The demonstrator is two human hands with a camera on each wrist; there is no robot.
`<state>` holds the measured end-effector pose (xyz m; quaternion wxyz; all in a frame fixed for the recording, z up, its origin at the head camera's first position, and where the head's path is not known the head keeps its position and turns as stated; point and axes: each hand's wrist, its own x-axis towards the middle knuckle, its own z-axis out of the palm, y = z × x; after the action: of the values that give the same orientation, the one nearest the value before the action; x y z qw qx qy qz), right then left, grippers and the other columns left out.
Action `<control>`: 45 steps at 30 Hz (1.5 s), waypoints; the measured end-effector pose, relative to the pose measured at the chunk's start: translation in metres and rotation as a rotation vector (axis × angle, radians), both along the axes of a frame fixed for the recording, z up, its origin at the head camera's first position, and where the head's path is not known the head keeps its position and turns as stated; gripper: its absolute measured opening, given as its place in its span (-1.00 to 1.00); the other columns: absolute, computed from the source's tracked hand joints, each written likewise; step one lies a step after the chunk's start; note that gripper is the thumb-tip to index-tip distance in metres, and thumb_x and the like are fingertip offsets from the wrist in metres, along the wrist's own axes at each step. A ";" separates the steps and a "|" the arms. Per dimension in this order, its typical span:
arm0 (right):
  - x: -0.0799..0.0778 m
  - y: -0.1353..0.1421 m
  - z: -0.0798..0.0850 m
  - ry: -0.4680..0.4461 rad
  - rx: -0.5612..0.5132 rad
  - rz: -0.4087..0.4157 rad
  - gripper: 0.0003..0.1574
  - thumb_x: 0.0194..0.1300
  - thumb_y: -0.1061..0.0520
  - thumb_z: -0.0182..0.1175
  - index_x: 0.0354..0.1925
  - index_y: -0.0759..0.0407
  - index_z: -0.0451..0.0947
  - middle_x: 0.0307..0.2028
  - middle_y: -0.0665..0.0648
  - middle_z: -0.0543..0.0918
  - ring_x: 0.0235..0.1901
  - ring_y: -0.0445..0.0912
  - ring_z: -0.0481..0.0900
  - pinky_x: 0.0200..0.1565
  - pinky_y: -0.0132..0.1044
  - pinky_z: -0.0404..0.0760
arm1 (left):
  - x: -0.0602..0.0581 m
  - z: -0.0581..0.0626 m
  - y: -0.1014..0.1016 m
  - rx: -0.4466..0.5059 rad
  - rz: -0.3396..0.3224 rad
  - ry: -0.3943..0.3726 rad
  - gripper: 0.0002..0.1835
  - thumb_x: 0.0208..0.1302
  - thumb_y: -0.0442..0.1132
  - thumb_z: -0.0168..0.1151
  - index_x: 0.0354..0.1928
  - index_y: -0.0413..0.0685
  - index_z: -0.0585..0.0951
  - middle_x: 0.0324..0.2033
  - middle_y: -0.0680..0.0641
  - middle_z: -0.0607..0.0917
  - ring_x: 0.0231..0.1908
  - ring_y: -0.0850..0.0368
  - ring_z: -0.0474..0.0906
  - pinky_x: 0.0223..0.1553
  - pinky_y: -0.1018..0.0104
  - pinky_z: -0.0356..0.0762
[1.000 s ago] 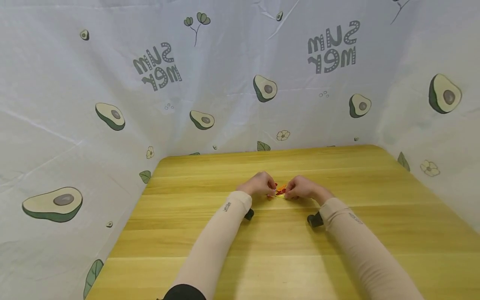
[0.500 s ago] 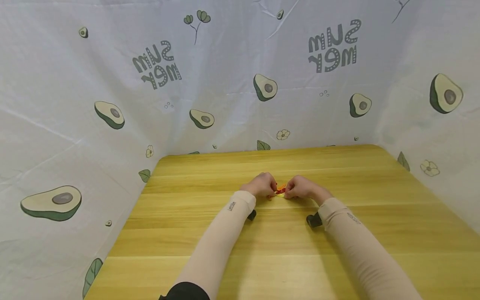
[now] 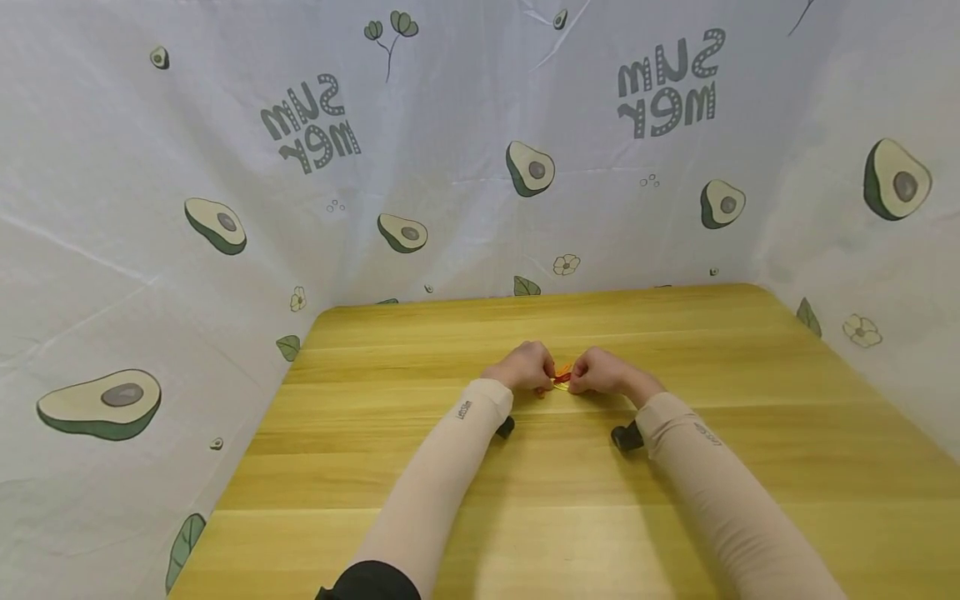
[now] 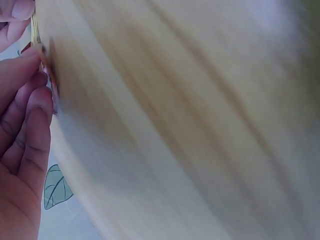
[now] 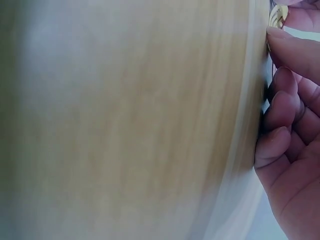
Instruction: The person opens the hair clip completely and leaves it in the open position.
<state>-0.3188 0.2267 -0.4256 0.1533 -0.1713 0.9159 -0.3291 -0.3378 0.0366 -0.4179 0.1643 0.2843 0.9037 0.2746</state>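
Between my two hands lies a small, flat cluster of yellow, red and orange strands point(image 3: 562, 377), low over the wooden table. My left hand point(image 3: 525, 366) pinches its left side with curled fingers. On the opposite side, my right hand point(image 3: 603, 372) holds the edge between thumb and forefinger. Looped yellow strands point(image 5: 278, 17) show at the right thumb tip in the right wrist view. An orange-red part point(image 4: 51, 80) hangs at the left fingertips in the left wrist view. Fingers hide most of the cluster.
The wooden table point(image 3: 555, 467) has its back edge against a white curtain point(image 3: 465, 125) printed with avocados and leaves. A dark wrist camera point(image 3: 627, 437) sits under the right wrist, another dark camera point(image 3: 506, 427) under the left.
My left hand has shifted slightly right, closer to the right hand, still holding the strands. The right hand is nearly unchanged. The head view has tilted down slightly.
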 end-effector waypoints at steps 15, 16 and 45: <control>0.000 -0.003 0.002 0.024 0.032 0.088 -0.78 0.34 0.30 0.21 -0.48 0.26 0.58 -0.60 -0.02 0.45 -0.58 -0.18 0.34 -0.41 -0.33 0.36 | 0.002 -0.003 -0.009 0.042 0.042 -0.022 -0.85 0.28 -0.36 0.33 -0.47 -0.13 0.69 -0.65 0.00 0.66 -0.58 0.25 0.49 -0.35 0.50 0.43; 0.001 -0.003 0.003 0.030 0.034 0.090 -0.79 0.34 0.29 0.21 -0.47 0.26 0.59 -0.60 -0.02 0.46 -0.57 -0.18 0.34 -0.41 -0.32 0.37 | 0.002 -0.003 -0.010 0.049 0.042 -0.024 -0.85 0.28 -0.36 0.33 -0.47 -0.15 0.69 -0.65 0.00 0.65 -0.57 0.25 0.48 -0.34 0.50 0.43; 0.019 -0.015 0.005 0.123 -0.188 0.004 -0.88 0.37 0.34 0.17 -0.25 0.45 0.60 -0.37 0.24 0.68 -0.39 -0.16 0.53 -0.29 -0.38 0.54 | 0.015 -0.005 -0.037 0.306 0.179 -0.064 -0.87 0.33 -0.23 0.34 -0.33 -0.13 0.77 -0.39 0.03 0.72 -0.40 0.22 0.50 -0.41 0.42 0.45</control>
<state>-0.2995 0.2119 -0.4208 0.0808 -0.2066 0.8883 -0.4021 -0.3229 -0.0006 -0.4232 0.1229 0.2155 0.8674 0.4314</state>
